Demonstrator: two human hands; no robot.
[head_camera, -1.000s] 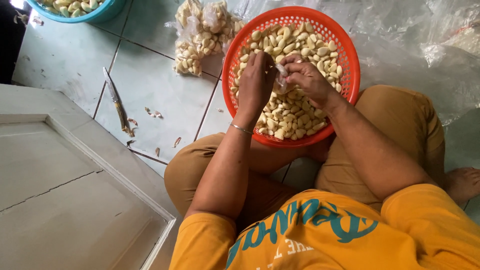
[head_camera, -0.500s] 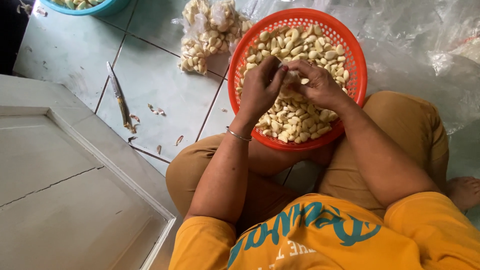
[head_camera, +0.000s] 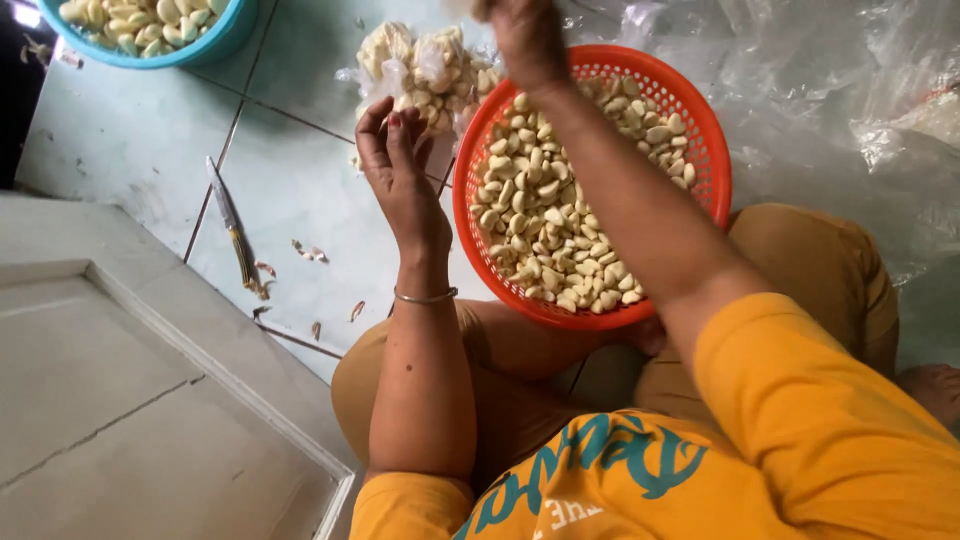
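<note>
While both hands worked together inside the basket (head_camera: 700, 130) half a second ago, I now see them split apart. Nearest me, the left hand (head_camera: 400, 175) has come out over the tiled floor (head_camera: 150, 170) just left of the basket rim, fingers curled loosely upward; whether it pinches a clove, I cannot tell. The garlic cloves (head_camera: 560, 210) fill the orange basket, which rests against my knees. Farther out, the right hand (head_camera: 525, 40) has stretched past the basket's far rim to the top edge of view, closed around something I cannot make out. I judge one clove is finished and being moved away. Beyond the left hand lies a heap (head_camera: 425, 70) of garlic in clear plastic. A knife (head_camera: 230, 225) lies on the floor, and a blue bowl (head_camera: 215, 40) of cloves sits farthest.
</note>
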